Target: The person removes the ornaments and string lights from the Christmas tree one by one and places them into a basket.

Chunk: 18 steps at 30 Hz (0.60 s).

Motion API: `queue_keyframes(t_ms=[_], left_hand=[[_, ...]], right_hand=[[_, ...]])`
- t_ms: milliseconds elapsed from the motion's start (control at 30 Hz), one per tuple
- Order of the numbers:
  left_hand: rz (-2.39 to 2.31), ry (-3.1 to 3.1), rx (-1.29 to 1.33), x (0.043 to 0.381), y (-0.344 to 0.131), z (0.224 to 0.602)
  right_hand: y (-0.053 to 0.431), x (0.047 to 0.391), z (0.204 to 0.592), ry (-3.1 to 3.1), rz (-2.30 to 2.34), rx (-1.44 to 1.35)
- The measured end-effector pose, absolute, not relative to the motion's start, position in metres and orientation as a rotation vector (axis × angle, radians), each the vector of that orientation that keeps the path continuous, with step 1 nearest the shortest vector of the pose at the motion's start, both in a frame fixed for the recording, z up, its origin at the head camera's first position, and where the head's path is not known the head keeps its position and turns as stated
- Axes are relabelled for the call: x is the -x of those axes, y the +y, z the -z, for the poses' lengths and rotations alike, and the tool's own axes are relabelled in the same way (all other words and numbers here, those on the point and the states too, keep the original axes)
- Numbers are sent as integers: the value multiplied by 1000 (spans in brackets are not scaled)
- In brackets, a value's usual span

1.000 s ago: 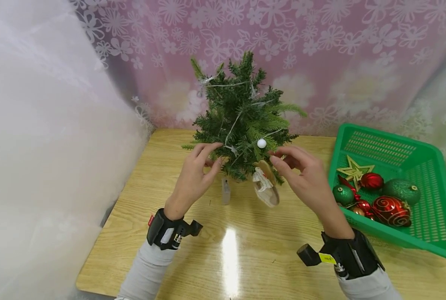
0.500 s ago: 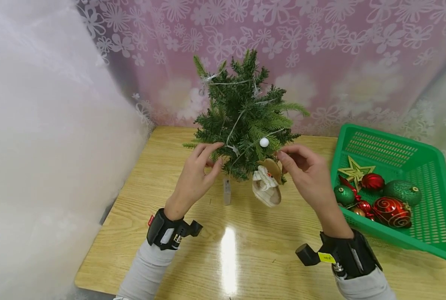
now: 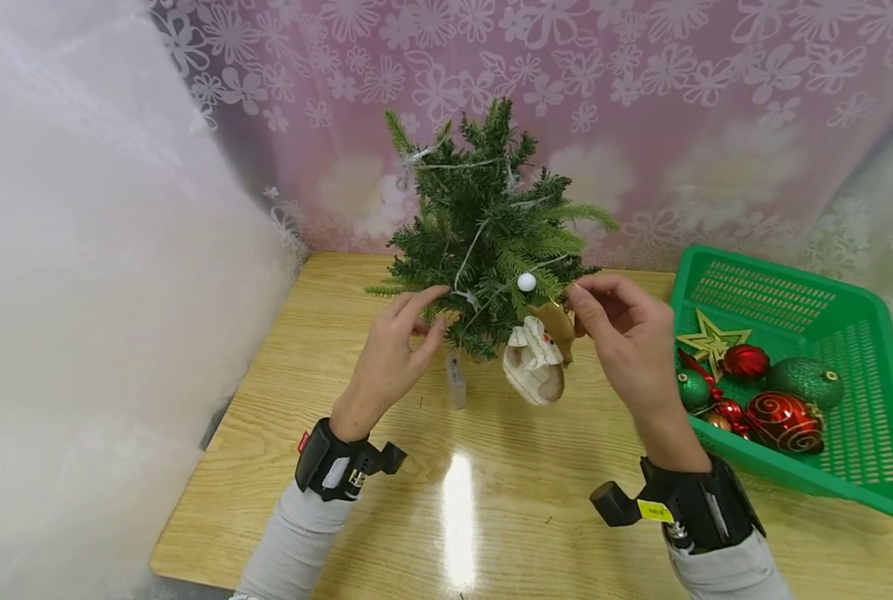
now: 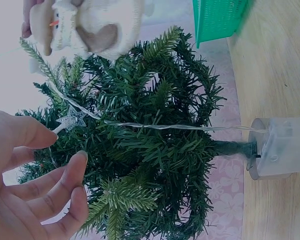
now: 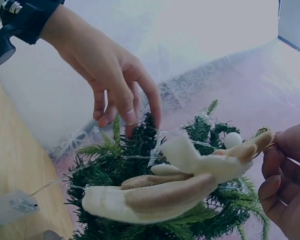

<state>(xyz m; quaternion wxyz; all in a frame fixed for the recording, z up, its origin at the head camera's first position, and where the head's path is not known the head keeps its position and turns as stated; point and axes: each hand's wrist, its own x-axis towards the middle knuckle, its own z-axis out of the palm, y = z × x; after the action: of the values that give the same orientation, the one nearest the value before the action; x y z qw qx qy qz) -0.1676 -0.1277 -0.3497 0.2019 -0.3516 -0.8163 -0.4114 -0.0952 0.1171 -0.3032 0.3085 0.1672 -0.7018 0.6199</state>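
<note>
A pink flowered curtain (image 3: 454,50) hangs behind the pale wooden table (image 3: 386,525) where I work. At left, my left hand (image 3: 389,350) is at the lower branches of a small tree (image 3: 484,217), fingers loose and apart, one fingertip against the stem of a clear star light (image 4: 72,119); I can't tell that it bears any weight. In the middle stands that one tree, wound with a wire string of lights (image 4: 155,126), one white ball (image 3: 526,282) at its front, one clear box (image 3: 455,382) below. Just right, before the lower branches, one snowman ornament (image 3: 532,367) hangs tilted; my right hand (image 3: 629,333) pinches its gold loop (image 5: 262,132). I judge this to be the hanging step; the next move seems to call for working that loop over a branch tip. Far right, one green basket (image 3: 776,470) holds one gold star (image 3: 710,340), two green baubles (image 3: 804,383) and two larger red baubles (image 3: 782,422); the smaller ornaments (image 3: 729,410) overlap too much to count.
</note>
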Motion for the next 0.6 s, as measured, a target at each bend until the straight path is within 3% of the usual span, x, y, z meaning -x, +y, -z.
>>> queue_keyframes(t_ms=[600], left_hand=[[1161,-2290,976,167,-128,351]], right_hand=[[125,82,289,-1732,-1617,-511]])
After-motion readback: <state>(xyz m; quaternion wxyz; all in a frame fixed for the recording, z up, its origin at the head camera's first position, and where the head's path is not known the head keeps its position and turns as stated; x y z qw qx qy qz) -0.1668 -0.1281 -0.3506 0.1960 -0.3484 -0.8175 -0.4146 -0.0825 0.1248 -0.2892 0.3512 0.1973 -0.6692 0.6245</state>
